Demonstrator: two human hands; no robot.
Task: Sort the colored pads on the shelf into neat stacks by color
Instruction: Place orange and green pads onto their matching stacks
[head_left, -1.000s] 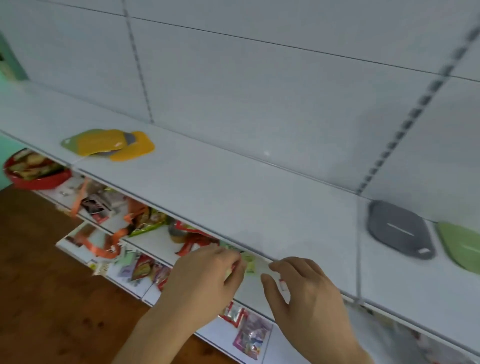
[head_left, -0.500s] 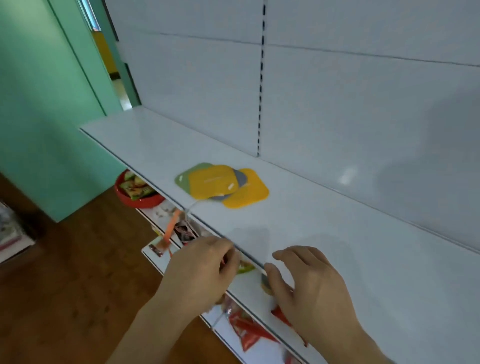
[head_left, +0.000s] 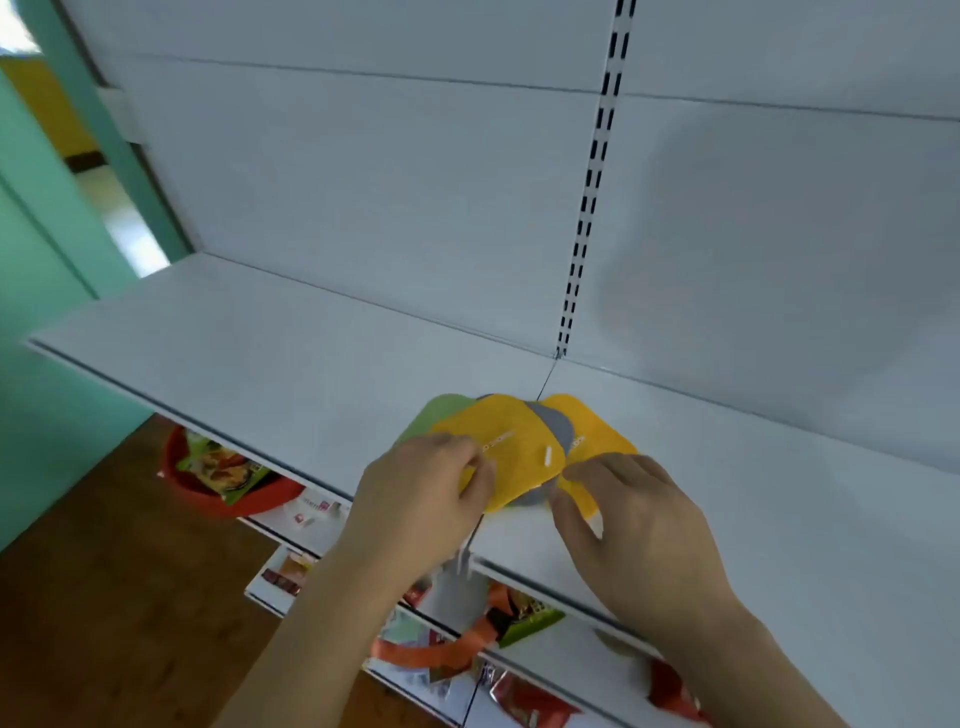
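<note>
On the white metal shelf near its front edge | mixed pile: top yellow rounded-square pad over grey pad, green pad, second yellow pad, so unsorted imo | left hand fingers curled, pinching top yellow pad's edge | right hand loosely spread, fingertips touching second yellow pad

On the white shelf lies a fanned pile: a yellow pad over a gray pad, a green pad and another yellow pad. The left hand touches the top pad's near edge; the right hand touches the other yellow pad.
</note>
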